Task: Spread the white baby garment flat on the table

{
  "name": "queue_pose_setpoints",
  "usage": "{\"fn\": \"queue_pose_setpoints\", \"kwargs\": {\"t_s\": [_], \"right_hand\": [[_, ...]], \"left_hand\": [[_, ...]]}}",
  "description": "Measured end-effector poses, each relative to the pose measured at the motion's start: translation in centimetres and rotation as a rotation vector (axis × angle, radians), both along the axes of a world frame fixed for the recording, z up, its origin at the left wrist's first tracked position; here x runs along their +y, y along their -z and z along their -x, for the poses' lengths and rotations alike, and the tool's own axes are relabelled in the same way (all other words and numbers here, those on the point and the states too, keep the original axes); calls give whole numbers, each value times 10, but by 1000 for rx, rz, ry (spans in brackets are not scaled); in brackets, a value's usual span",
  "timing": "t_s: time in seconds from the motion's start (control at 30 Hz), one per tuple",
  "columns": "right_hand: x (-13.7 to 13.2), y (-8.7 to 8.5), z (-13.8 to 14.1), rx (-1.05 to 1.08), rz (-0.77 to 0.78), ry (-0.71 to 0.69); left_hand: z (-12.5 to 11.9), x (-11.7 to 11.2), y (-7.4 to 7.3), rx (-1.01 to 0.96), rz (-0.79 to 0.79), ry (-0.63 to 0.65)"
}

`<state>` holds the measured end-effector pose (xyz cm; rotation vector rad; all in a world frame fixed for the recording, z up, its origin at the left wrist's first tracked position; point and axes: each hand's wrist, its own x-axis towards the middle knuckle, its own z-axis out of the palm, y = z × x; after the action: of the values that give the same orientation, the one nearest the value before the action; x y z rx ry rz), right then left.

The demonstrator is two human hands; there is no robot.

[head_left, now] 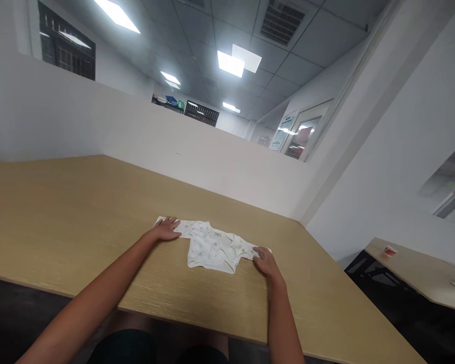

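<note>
A small white baby shirt [214, 250] with tiny printed figures lies spread on the wooden table, its two sleeves stretched out sideways. My left hand [167, 229] rests flat over the left sleeve near its cuff, fingers spread and thumb apart. At the other end, my right hand [264, 260] is on the right sleeve near the cuff, its fingers and thumb bent together around the edge of the cloth. The shirt's front neckline and lower hem show between the hands, with some wrinkles on its right side.
The wooden table [79, 212] reaches to a low white partition [197, 156] at the back. To the right, past a white wall, stands another table [413, 275] with a red and white cup [390, 251] on it. My legs are under the front edge.
</note>
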<state>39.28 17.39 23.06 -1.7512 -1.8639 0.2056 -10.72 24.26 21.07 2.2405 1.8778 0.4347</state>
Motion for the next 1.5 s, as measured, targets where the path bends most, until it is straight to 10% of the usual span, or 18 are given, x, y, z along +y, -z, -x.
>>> {"fn": "queue_pose_setpoints", "kwargs": {"t_s": [0.9, 1.13, 1.27, 1.5], "right_hand": [[20, 3, 16, 81, -464, 225], [14, 9, 47, -100, -23, 47], [5, 13, 31, -71, 151, 182], [-7, -14, -1, 93, -122, 307]], "left_hand": [[-8, -5, -20, -110, -361, -277], [-40, -9, 5, -12, -182, -43], [-27, -10, 13, 13, -106, -102], [-10, -12, -15, -41, -227, -116]]}}
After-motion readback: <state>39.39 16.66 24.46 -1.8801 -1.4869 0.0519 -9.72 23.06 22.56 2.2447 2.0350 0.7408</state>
